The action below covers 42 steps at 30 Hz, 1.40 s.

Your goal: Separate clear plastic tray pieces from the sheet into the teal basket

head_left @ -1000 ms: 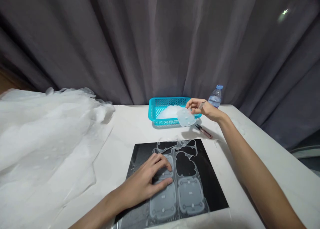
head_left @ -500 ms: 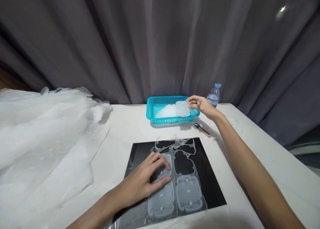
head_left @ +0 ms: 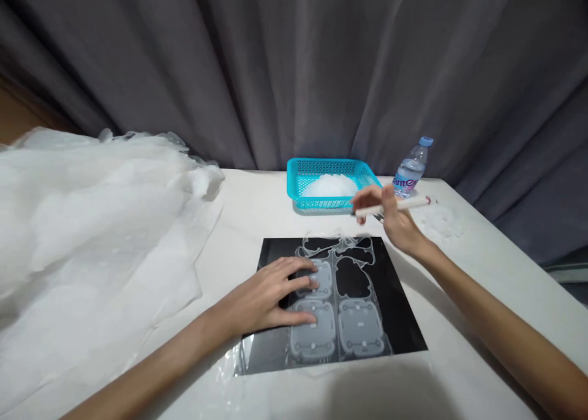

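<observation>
My left hand lies flat with fingers spread on a clear plastic sheet of moulded pieces, which rests on a black mat. My right hand hovers just above the mat's far right corner, fingers closed round a thin white pen-like tool with a reddish tip. Behind it stands a turquoise basket filled with clear plastic pieces. One cell of the sheet is cut out and shows the black mat.
A heap of white translucent plastic film covers the left of the white table. A water bottle stands right of the basket. Scraps of clear plastic lie near it. Grey curtains hang behind the table.
My right hand dropped the clear cut-out piece into the basket and drew back toward the mat, still gripping the tool. My left hand stayed on the sheet. The camera shifted.
</observation>
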### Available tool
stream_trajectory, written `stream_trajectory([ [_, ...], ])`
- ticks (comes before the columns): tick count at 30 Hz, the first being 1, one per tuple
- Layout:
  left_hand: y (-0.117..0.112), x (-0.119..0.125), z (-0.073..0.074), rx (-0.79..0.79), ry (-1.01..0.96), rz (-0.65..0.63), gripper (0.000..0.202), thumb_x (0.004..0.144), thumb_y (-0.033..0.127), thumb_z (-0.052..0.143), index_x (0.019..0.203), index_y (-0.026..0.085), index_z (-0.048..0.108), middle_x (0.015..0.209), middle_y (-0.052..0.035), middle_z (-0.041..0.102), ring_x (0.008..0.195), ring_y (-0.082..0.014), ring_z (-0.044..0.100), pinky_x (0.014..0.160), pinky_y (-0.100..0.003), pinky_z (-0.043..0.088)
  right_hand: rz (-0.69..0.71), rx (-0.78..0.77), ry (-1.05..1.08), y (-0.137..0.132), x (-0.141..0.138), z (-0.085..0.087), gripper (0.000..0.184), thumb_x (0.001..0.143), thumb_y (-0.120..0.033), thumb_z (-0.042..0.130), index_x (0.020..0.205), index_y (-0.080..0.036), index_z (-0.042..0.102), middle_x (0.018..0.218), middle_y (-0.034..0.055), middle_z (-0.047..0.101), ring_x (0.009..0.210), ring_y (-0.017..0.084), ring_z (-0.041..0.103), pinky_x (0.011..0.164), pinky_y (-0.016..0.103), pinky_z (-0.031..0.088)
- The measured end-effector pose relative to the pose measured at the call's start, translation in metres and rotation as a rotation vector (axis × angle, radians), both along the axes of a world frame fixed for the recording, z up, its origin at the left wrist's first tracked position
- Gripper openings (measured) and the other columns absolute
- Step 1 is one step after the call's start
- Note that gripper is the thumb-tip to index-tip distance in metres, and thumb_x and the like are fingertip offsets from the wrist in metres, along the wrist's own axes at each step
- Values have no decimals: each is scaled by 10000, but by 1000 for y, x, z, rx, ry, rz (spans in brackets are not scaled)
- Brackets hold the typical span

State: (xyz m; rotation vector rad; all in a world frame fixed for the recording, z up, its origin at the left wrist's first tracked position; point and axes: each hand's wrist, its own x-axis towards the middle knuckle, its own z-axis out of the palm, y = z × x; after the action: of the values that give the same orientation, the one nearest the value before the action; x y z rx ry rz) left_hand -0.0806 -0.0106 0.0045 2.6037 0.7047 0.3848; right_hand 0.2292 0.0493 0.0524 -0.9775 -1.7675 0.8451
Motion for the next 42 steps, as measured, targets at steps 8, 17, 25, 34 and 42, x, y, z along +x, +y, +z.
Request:
stream_trajectory([
  [8,-5,3,-4,148,-39,7,478,968,572,687,1278,209,697,1592,-192,498,1436,-375,535,1147,-560,510,414,-132,-234,-82,-27,-26,129,1031,-323,664,1044,-221,741,1082,50,724,1007,182,705,891,302,574],
  [17,-6,7,-5,199,25,62,618,918,667,692,1311,190,726,1538,-226,554,1365,-424,602,1100,-585,536,490,-112,-264,-85,-26,-34,115,1031,-253,664,1097,-193,737,1085,48,726,951,142,713,866,255,597],
  [25,-6,8,-6,242,8,63,619,913,668,694,1299,185,736,1526,-233,558,1370,-432,588,1081,-580,538,505,40,-351,-90,-30,-40,120,1065,-197,600,1154,-181,679,1090,56,735,1022,159,701,926,287,553],
  [34,-6,10,-2,265,1,49,595,902,639,723,1282,182,744,1491,-222,575,1345,-421,586,1050,-579,549,533,83,-383,-90,-30,-41,150,1083,-186,549,1185,-191,659,1136,74,727,1069,185,691,955,328,564],
  [42,-5,11,-4,231,-27,63,581,901,660,713,1264,208,749,1445,-184,599,1338,-390,566,1059,-553,543,490,245,-540,-99,-28,-39,178,1096,-169,508,1230,-153,624,1138,109,731,1110,222,697,935,339,561],
])
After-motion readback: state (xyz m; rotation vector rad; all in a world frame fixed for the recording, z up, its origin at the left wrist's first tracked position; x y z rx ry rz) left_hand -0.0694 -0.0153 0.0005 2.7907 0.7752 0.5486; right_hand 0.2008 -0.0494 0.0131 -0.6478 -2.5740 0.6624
